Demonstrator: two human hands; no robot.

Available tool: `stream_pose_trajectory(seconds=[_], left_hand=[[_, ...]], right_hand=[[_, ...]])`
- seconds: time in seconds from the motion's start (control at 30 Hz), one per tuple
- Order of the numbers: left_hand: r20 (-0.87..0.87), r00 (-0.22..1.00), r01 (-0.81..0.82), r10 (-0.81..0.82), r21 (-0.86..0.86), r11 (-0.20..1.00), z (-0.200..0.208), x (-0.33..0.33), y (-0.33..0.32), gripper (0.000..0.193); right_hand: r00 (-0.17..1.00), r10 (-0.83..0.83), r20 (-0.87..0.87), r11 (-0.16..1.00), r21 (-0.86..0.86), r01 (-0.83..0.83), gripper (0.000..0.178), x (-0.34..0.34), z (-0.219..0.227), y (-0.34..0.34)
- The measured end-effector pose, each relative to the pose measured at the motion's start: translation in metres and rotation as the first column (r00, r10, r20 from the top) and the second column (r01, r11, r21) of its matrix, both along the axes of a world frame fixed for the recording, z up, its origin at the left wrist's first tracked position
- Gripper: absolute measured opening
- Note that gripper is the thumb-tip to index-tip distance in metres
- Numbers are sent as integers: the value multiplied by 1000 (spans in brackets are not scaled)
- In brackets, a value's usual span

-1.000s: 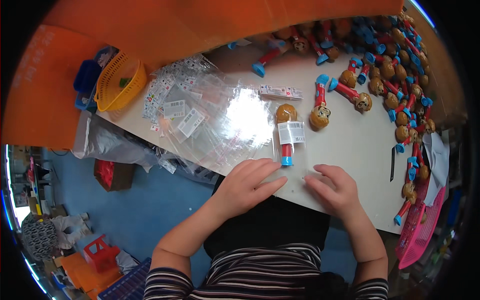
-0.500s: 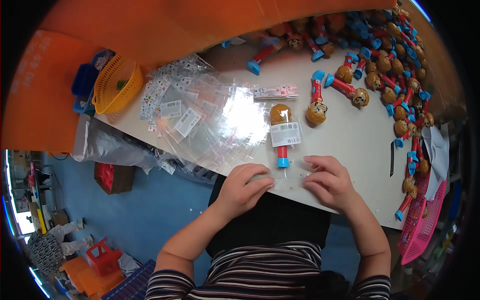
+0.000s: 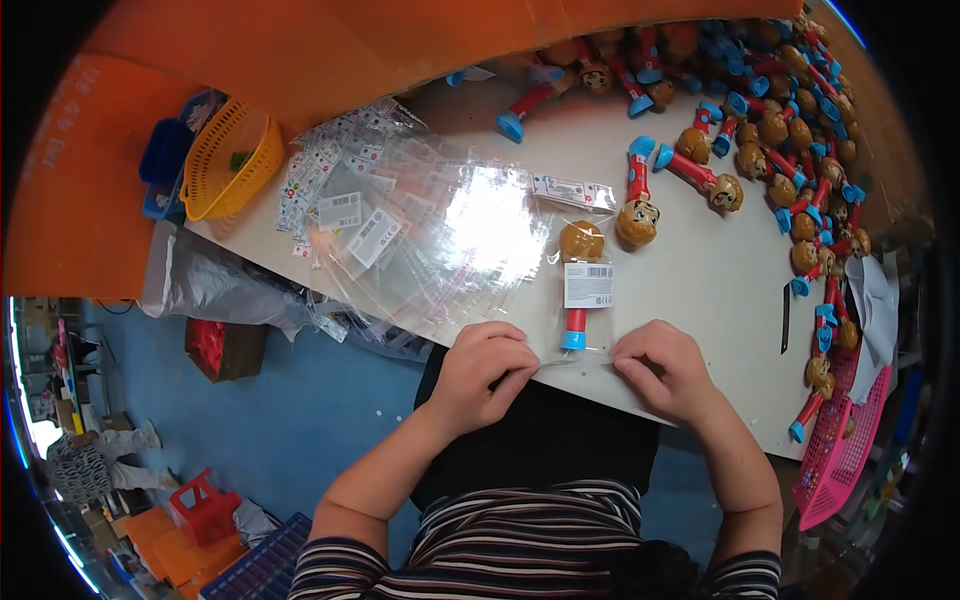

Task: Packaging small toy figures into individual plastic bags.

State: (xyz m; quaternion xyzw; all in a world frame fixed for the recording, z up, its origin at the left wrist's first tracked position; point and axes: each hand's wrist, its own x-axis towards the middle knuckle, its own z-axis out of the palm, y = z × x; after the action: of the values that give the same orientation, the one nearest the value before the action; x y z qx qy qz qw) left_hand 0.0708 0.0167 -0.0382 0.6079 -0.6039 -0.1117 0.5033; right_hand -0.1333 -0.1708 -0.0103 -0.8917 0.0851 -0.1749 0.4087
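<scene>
In front of me on the table lies a clear plastic bag [image 3: 594,352] with a figure toy [image 3: 575,322] inside. The toy has a brown rounded head, a red body and a blue base, and a white label [image 3: 588,285] covers its middle. My left hand [image 3: 487,372] pinches the near left corner of the bag. My right hand [image 3: 665,370] pinches the near right corner, so the near edge is stretched between them. Beyond the bag lie two loose figure toys, one face up [image 3: 638,205] and one on its side [image 3: 708,180].
Flat clear bags [image 3: 420,255] with labels fan out to the left. A yellow basket [image 3: 235,170] stands at the far left, beside a blue bin [image 3: 163,160]. Many figure toys [image 3: 785,130] pile up at the far right. A pink basket [image 3: 845,450] hangs near the right edge.
Both hands have closed on the near corners of the bag, their fingers having been looser before. The bag with the toy has shifted slightly right and nearer.
</scene>
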Motion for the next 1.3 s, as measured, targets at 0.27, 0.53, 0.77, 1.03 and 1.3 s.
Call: stream_pose_trajectory(seconds=[0.27,0.53,0.77,1.03,1.3], left_hand=[[-126,991,-26,54,218,976,25,-8,-6,8],[-284,954,-46,101,195,980,29,-23,-18,5],[-249,944,-123,218,348,929,25,-25,-18,5],[-661,688,-26,299,389,921,31,-27,-31,28],[-756,589,104,284,420,902,14,-32,-40,24]], right_hand=[[890,-154,-429,883,346,319,11,0,29,11],[802,-91,-590,646,578,498,18,-1,22,14],[764,-133,-631,619,549,561,18,4,27,17],[779,-377,-500,733,352,581,17,2,30,25],[760,-373,-532,706,368,605,16,6,20,27]])
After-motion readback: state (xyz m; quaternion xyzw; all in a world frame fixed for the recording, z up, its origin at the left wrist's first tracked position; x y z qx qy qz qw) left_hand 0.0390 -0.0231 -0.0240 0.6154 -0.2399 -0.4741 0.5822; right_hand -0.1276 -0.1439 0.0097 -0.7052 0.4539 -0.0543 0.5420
